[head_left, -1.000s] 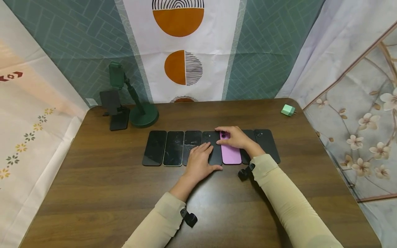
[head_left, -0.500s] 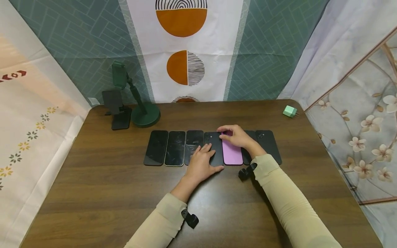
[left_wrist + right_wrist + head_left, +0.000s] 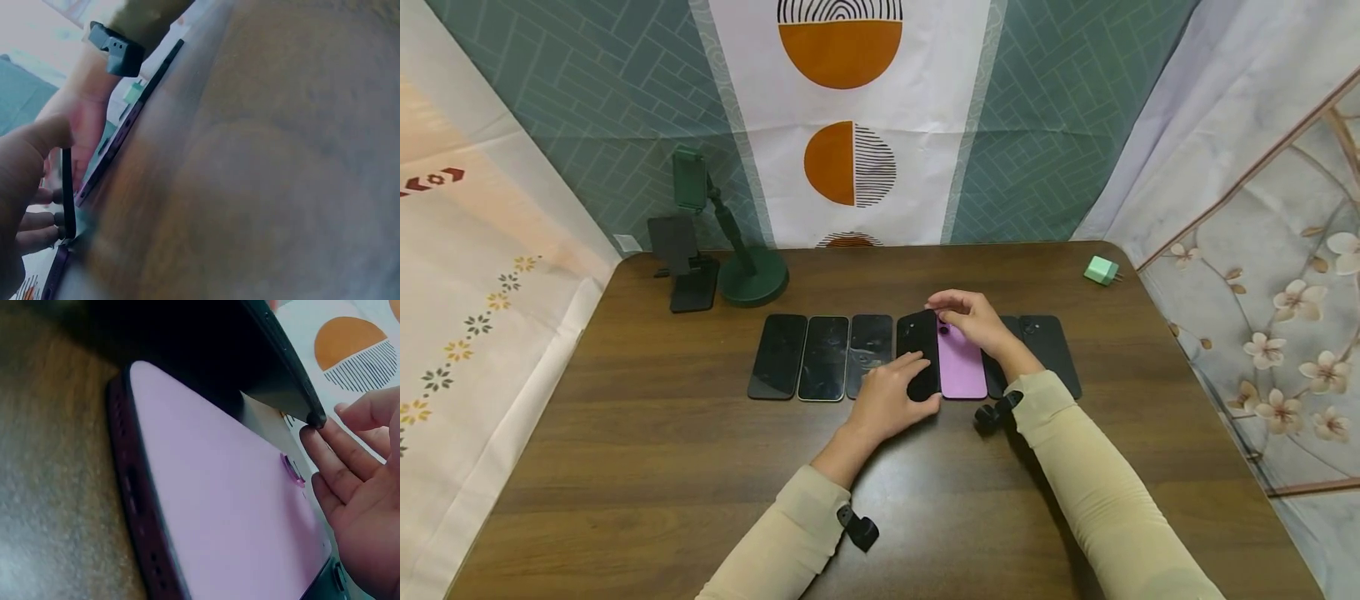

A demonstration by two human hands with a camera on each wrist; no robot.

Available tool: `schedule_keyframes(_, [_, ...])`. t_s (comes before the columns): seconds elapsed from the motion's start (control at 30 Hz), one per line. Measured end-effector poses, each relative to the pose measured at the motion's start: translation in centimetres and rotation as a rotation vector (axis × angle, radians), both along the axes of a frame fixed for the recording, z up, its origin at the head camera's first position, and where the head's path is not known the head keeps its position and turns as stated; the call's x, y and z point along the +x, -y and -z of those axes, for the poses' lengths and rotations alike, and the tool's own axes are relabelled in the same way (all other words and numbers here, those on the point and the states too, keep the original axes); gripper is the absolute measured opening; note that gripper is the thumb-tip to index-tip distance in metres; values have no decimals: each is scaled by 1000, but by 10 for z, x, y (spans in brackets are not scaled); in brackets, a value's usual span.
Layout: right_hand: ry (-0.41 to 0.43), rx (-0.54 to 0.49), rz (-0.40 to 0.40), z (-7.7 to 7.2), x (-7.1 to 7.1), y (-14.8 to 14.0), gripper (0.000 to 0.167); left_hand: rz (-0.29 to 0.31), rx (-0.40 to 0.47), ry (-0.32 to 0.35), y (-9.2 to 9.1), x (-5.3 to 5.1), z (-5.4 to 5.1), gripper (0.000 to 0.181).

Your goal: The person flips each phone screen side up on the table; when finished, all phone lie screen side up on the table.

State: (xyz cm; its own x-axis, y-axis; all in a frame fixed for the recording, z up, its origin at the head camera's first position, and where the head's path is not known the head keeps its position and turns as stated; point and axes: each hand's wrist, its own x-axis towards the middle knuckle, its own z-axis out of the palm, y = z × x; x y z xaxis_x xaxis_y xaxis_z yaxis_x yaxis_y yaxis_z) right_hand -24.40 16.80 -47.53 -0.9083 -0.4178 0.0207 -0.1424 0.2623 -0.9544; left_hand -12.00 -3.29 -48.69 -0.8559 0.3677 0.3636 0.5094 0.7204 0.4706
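Observation:
A black phone (image 3: 917,333) is tilted up off the table in the middle of a row of phones. My left hand (image 3: 891,398) grips it by the edges, thumb on one side and fingers on the other, as the left wrist view shows. My right hand (image 3: 976,323) reaches over the pink phone (image 3: 962,371), its fingertips touching the raised phone's far corner (image 3: 317,417). In the right wrist view its thumb stands apart from that corner. The pink phone lies flat, camera side up, just right of the tilted one.
Dark phones (image 3: 823,358) lie flat to the left, and two more, including one at the row's end (image 3: 1051,354), to the right. A green stand (image 3: 752,279) and a black phone stand (image 3: 692,287) are at the back left. A green charger plug (image 3: 1102,269) sits back right.
The black phone lay flat under my left hand; it has now been tilted up into that hand's grip. My right hand's fingers have shifted slightly away from me, to its far corner.

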Motion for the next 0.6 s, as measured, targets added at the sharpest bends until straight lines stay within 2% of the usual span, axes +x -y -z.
schedule_keyframes(0.13, [-14,-20,-1,-1,0,3,28,22,89,-107,1,2,2,48])
schedule_keyframes(0.3, [-27,-14,-58,1,2,3,33,48,209,-176,4,3,6,42])
schedule_keyframes(0.47, [-8,-26,-147,5,0,1,44,64,318,-172,8,3,7,40])
schedule_keyframes(0.6, [-33,3,-180,5,-2,1,46,93,412,-123,12,2,8,41])
